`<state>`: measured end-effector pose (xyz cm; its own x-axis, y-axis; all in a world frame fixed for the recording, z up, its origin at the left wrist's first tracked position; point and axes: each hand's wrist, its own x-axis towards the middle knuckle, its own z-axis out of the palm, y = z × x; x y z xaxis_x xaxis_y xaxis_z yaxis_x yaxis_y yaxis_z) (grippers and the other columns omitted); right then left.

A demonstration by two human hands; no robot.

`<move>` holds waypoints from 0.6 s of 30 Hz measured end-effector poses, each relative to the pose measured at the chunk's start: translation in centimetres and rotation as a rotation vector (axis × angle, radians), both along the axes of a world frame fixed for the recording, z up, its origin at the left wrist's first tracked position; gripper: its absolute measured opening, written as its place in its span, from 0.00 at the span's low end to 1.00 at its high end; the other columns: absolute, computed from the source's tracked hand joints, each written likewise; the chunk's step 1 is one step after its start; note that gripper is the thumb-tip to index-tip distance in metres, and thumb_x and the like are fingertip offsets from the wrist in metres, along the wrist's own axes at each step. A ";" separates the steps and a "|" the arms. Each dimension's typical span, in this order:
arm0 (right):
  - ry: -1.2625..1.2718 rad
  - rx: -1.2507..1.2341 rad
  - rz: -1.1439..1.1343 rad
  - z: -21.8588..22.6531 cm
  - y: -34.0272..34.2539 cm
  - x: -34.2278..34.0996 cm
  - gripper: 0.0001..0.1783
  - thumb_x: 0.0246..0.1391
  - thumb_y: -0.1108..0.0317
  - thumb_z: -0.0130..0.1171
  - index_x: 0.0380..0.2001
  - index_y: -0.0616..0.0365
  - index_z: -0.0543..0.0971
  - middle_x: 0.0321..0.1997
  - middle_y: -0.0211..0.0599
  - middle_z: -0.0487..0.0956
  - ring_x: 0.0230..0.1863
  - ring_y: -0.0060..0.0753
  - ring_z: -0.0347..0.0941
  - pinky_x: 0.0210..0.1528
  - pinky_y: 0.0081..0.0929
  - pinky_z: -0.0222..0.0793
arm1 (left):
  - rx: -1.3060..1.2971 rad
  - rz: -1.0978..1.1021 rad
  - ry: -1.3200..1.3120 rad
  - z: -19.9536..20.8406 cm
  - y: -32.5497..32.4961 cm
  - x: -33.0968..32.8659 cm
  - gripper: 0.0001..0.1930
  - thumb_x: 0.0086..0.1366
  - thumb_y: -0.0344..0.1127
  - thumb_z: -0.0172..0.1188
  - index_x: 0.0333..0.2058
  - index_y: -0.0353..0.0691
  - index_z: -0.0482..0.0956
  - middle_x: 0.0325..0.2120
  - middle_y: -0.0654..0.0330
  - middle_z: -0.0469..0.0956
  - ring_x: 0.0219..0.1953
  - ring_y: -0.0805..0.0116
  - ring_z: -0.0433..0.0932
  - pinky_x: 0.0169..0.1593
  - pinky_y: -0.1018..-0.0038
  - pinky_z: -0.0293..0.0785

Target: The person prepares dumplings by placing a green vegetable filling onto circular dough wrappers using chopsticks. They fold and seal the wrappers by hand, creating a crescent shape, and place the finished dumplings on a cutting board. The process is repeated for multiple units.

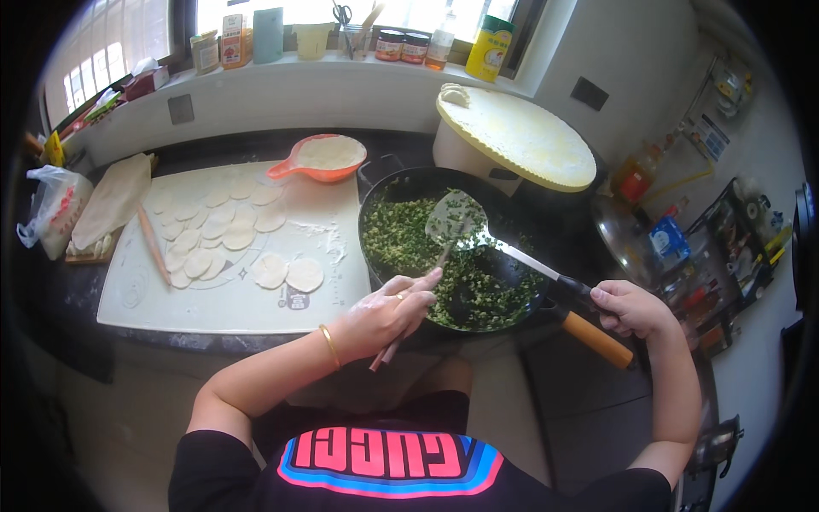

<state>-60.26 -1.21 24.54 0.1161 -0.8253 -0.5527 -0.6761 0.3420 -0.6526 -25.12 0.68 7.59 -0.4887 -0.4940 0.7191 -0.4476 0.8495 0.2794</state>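
Observation:
My left hand (394,314) is closed around wooden chopsticks (443,255), whose far tips reach up to the spatula's blade. In my right hand (633,309) is the black handle end of a metal spatula (522,256). Its wide slotted blade is over the filling, with green bits stuck to it. Beneath lies a dark wok (368,253) with a wooden handle (599,340), holding a chopped green filling (397,224). To the left, several round dough wrappers (241,235) rest on a pale mat (213,317), two of them apart from the rest near my left wrist.
A rolling pin (153,247) lies on the mat's left side. Behind are an orange-red scoop of flour (317,171) and a floured round lid or tray (520,136) on a white container. Jars and bottles line the windowsill; a plastic bag (55,209) stands far left.

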 end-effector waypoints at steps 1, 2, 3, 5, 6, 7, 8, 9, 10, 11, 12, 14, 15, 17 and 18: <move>-0.006 -0.001 0.006 0.0 0.0 0.4 0.15 0.61 0.54 0.46 0.27 0.51 0.68 0.14 0.21 0.63 0.11 0.10 0.49 0.11 0.11 0.42 | 0.000 0.014 0.038 -0.1 -0.1 -0.2 0.15 0.50 0.24 0.56 0.39 0.35 0.69 0.52 0.48 0.68 0.39 0.56 0.73 0.42 0.70 0.72; -0.011 -0.002 0.012 0.0 -0.1 0.6 0.15 0.61 0.54 0.46 0.26 0.51 0.68 0.14 0.21 0.63 0.11 0.10 0.49 0.11 0.11 0.42 | -0.001 0.028 0.075 -0.2 -0.3 -0.4 0.15 0.50 0.24 0.57 0.39 0.36 0.70 0.49 0.49 0.70 0.37 0.57 0.74 0.40 0.70 0.73; -0.003 -0.006 0.014 0.0 -0.1 0.6 0.15 0.61 0.54 0.47 0.26 0.52 0.67 0.14 0.21 0.63 0.11 0.10 0.49 0.11 0.11 0.42 | -0.004 0.033 0.117 -0.2 -0.6 -0.6 0.14 0.50 0.23 0.58 0.38 0.36 0.70 0.47 0.49 0.73 0.35 0.57 0.74 0.39 0.70 0.73; 0.014 -0.013 0.020 -0.1 -0.1 0.4 0.15 0.61 0.55 0.47 0.26 0.52 0.67 0.14 0.21 0.63 0.11 0.10 0.49 0.11 0.11 0.42 | 0.035 0.095 0.225 0.2 -0.5 -0.8 0.11 0.53 0.23 0.58 0.37 0.36 0.73 0.43 0.50 0.76 0.34 0.59 0.76 0.39 0.71 0.74; 0.009 -0.010 0.019 -0.1 0.0 0.3 0.15 0.61 0.55 0.47 0.26 0.52 0.67 0.14 0.21 0.63 0.11 0.10 0.49 0.11 0.11 0.42 | 0.055 0.126 0.277 0.5 -0.5 -0.8 0.09 0.54 0.23 0.57 0.36 0.36 0.74 0.42 0.50 0.77 0.33 0.60 0.77 0.38 0.72 0.74; 0.004 -0.007 0.017 -0.1 0.0 0.3 0.15 0.61 0.55 0.47 0.26 0.52 0.67 0.14 0.21 0.63 0.11 0.10 0.49 0.12 0.11 0.42 | 0.128 0.162 0.342 1.0 -0.6 -0.8 0.08 0.55 0.23 0.58 0.35 0.35 0.75 0.41 0.49 0.77 0.33 0.60 0.79 0.38 0.73 0.75; 0.000 -0.003 0.015 -0.2 0.1 0.2 0.15 0.60 0.55 0.47 0.26 0.52 0.67 0.14 0.21 0.63 0.11 0.10 0.49 0.12 0.11 0.42 | 0.195 0.147 0.423 1.5 -0.5 -0.7 0.07 0.57 0.24 0.57 0.35 0.35 0.77 0.40 0.50 0.78 0.37 0.62 0.80 0.40 0.73 0.75; 0.001 -0.010 0.014 -0.2 0.0 0.1 0.15 0.60 0.55 0.48 0.27 0.53 0.68 0.14 0.21 0.63 0.11 0.10 0.49 0.12 0.11 0.43 | 0.231 0.128 0.483 1.5 -0.7 -0.6 0.08 0.57 0.24 0.57 0.37 0.36 0.78 0.40 0.50 0.78 0.38 0.63 0.80 0.40 0.73 0.75; 0.003 -0.016 0.012 -0.2 0.0 0.1 0.14 0.60 0.55 0.48 0.28 0.53 0.68 0.14 0.22 0.63 0.11 0.11 0.49 0.12 0.11 0.43 | 0.267 0.108 0.543 1.4 -0.8 -0.5 0.09 0.58 0.24 0.56 0.39 0.36 0.78 0.40 0.51 0.78 0.38 0.65 0.80 0.41 0.74 0.75; 0.005 -0.023 0.009 -0.3 0.1 0.1 0.14 0.60 0.55 0.48 0.29 0.53 0.68 0.13 0.23 0.64 0.11 0.11 0.49 0.12 0.12 0.43 | 0.273 0.100 0.547 1.5 -0.9 -0.5 0.10 0.58 0.24 0.56 0.40 0.36 0.78 0.41 0.52 0.78 0.39 0.66 0.79 0.41 0.75 0.75; 0.019 -0.030 0.013 -0.2 0.0 0.3 0.14 0.60 0.55 0.48 0.29 0.53 0.68 0.13 0.22 0.64 0.11 0.11 0.49 0.12 0.12 0.43 | 0.278 0.096 0.550 1.6 -1.0 -0.4 0.11 0.58 0.24 0.56 0.41 0.37 0.78 0.41 0.52 0.78 0.39 0.67 0.79 0.42 0.76 0.74; 0.046 -0.046 0.021 0.0 -0.1 0.8 0.14 0.60 0.55 0.48 0.29 0.53 0.68 0.14 0.22 0.64 0.11 0.11 0.49 0.12 0.11 0.43 | 0.306 0.102 0.550 1.8 -1.3 0.0 0.12 0.59 0.25 0.56 0.42 0.37 0.78 0.41 0.53 0.78 0.40 0.69 0.79 0.43 0.78 0.74; 0.052 -0.048 0.017 0.1 0.0 0.7 0.14 0.60 0.55 0.48 0.29 0.53 0.68 0.14 0.22 0.64 0.11 0.11 0.50 0.12 0.12 0.44 | 0.329 0.103 0.550 2.0 -1.7 0.2 0.12 0.59 0.25 0.56 0.43 0.37 0.78 0.41 0.54 0.79 0.40 0.70 0.79 0.43 0.78 0.73; 0.063 -0.054 0.012 0.3 0.1 0.5 0.14 0.60 0.54 0.48 0.29 0.53 0.68 0.14 0.23 0.65 0.11 0.11 0.51 0.12 0.12 0.44 | 0.395 0.175 0.539 2.2 -2.5 1.1 0.12 0.59 0.26 0.55 0.43 0.37 0.78 0.40 0.55 0.79 0.41 0.73 0.78 0.43 0.80 0.73; 0.095 -0.069 0.021 0.4 0.1 0.7 0.14 0.60 0.54 0.48 0.29 0.53 0.69 0.14 0.23 0.65 0.12 0.11 0.51 0.12 0.12 0.45 | 0.386 0.214 0.555 2.5 -2.7 1.4 0.12 0.59 0.26 0.55 0.42 0.37 0.78 0.40 0.55 0.79 0.41 0.73 0.78 0.43 0.80 0.73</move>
